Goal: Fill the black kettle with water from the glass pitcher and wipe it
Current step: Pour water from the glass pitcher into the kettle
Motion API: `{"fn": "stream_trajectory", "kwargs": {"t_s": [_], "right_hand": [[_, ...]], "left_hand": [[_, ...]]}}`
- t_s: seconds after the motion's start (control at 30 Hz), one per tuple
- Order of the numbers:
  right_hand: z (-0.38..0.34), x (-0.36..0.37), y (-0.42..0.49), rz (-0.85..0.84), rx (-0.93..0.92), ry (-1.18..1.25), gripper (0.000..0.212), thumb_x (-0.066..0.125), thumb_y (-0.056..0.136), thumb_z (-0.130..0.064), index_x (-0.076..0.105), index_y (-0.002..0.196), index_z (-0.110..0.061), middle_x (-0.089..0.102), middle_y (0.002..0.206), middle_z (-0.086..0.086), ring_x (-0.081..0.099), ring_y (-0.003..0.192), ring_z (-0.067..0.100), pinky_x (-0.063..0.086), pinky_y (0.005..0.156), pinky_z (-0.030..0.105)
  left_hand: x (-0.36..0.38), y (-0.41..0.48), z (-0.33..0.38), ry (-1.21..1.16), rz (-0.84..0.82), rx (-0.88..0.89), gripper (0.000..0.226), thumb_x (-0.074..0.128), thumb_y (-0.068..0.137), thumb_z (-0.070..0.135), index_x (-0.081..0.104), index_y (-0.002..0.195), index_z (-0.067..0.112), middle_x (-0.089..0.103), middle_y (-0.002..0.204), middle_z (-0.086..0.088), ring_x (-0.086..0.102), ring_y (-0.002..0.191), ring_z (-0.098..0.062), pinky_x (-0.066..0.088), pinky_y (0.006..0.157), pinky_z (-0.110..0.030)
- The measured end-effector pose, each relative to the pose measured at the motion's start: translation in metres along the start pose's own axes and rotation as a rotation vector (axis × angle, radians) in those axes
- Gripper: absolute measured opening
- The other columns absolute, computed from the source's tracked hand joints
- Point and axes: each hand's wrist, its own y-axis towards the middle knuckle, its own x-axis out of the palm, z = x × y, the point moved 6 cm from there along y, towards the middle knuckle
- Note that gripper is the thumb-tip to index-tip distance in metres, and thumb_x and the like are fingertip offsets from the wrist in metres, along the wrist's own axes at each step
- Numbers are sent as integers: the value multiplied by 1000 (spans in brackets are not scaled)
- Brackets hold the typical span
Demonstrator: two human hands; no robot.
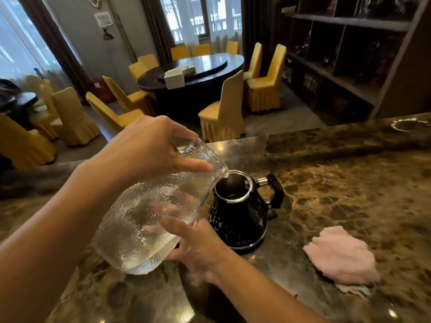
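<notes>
A textured glass pitcher point(144, 220) is tilted to the right, its lip over the open mouth of the black kettle point(240, 215). My left hand point(149, 152) grips the pitcher's neck from above. From below, my right hand point(198, 248) supports its base. The kettle stands upright on the marble counter point(338, 183), lid off, its black handle pointing right. Water lies low in the tilted pitcher. A pink cloth point(342, 255) lies crumpled on the counter to the right of the kettle.
Beyond the counter's far edge is a dining room with a round dark table point(193, 71) and several yellow-covered chairs point(224, 110). Dark wooden shelving point(345, 54) rises at the right. A wet ring mark point(408, 124) shows at the counter's far right.
</notes>
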Motion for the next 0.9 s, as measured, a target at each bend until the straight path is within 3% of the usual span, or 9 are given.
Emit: {"fn": "stream_trajectory", "kwargs": {"t_s": [0.2, 0.27, 0.4, 0.5, 0.53, 0.6, 0.67, 0.8, 0.9], "right_hand": [[-1, 2, -4, -52, -35, 164, 71, 93, 52, -36, 67, 118, -35, 69, 128, -2, 59, 126, 30, 46, 97, 66], [0, 1, -5, -42, -13, 179, 85, 93, 52, -39, 57, 129, -35, 66, 132, -3, 55, 130, 28, 54, 90, 60], [3, -4, -5, -16, 68, 182, 103, 88, 54, -42, 46, 145, -18, 76, 104, -3, 73, 94, 5, 62, 67, 36], [1, -6, -7, -12, 63, 171, 94, 82, 62, -38, 43, 145, -17, 78, 84, -15, 74, 80, -1, 63, 75, 40], [0, -6, -6, -18, 57, 185, 91, 81, 64, -37, 44, 145, -19, 78, 88, -17, 74, 85, 1, 62, 79, 45], [-1, -3, -6, -23, 32, 199, 90, 85, 64, -37, 46, 143, -21, 74, 116, -11, 69, 111, 16, 56, 88, 56], [3, -2, -3, -8, 59, 203, 96, 89, 63, -39, 45, 145, -18, 66, 132, -4, 58, 127, 27, 56, 87, 57], [9, -1, -4, 50, 119, 309, 110, 91, 65, -36, 27, 153, -20, 51, 145, 2, 43, 138, 34, 61, 61, 39], [7, 0, -5, 14, 103, 336, 103, 92, 58, -36, 39, 146, -25, 56, 138, 2, 48, 131, 32, 61, 60, 40]], "left_hand": [[7, 8, 6, 55, -37, 14, 95, 58, 46, 85, 64, 128, 35, 69, 121, 8, 50, 87, -5, 43, 77, -27], [10, 12, 8, 79, -60, 18, 97, 56, 47, 86, 64, 128, 35, 69, 121, 8, 51, 88, -6, 45, 76, -28], [14, 16, 12, 116, -90, 23, 99, 54, 47, 87, 64, 130, 34, 69, 122, 8, 63, 103, -15, 51, 81, -32], [15, 19, 13, 121, -96, 29, 100, 55, 46, 87, 64, 130, 33, 69, 123, 7, 62, 109, -17, 50, 81, -31], [16, 20, 13, 122, -97, 31, 100, 55, 46, 87, 64, 130, 32, 69, 123, 6, 62, 110, -18, 48, 80, -30], [17, 21, 14, 122, -105, 34, 100, 55, 46, 86, 64, 130, 33, 68, 123, 6, 61, 106, -17, 47, 79, -30], [19, 22, 15, 127, -115, 40, 99, 56, 46, 85, 64, 129, 33, 69, 121, 5, 56, 94, -13, 46, 76, -29], [20, 25, 18, 172, -118, 79, 91, 60, 53, 82, 67, 127, 31, 71, 114, 5, 50, 84, -9, 42, 70, -27], [22, 28, 19, 192, -127, 102, 93, 57, 50, 84, 67, 126, 31, 72, 111, 5, 51, 81, -9, 44, 69, -27]]}}
